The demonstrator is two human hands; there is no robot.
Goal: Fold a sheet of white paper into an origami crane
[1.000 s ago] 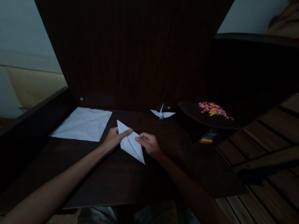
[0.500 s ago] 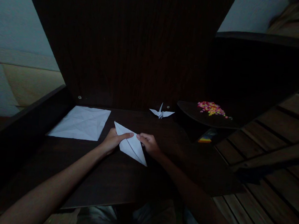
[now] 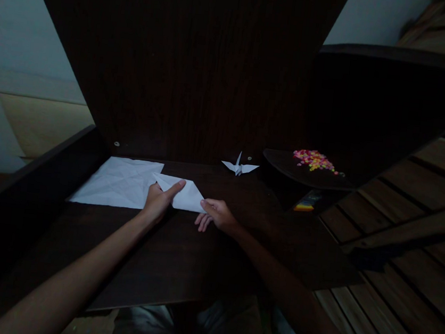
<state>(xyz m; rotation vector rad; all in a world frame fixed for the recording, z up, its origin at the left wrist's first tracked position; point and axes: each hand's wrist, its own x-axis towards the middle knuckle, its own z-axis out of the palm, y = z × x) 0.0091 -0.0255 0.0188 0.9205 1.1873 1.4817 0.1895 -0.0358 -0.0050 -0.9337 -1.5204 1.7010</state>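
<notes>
A folded piece of white paper is held between my two hands above the dark desk. My left hand grips its left part, with the thumb lying on top. At the right corner, my right hand pinches the paper between thumb and index finger, its other fingers hanging loosely below. Behind my left hand lies a creased, flat white sheet. A finished white paper crane stands at the back of the desk, wings spread.
A low dark shelf at the right bears a heap of small pink and yellow pieces. Colourful items sit beneath it. The desk has a raised left side panel and a tall back panel.
The folded paper has turned so its long side lies nearly level. My left hand has moved slightly left, and my right hand has slid to the paper's right corner.
</notes>
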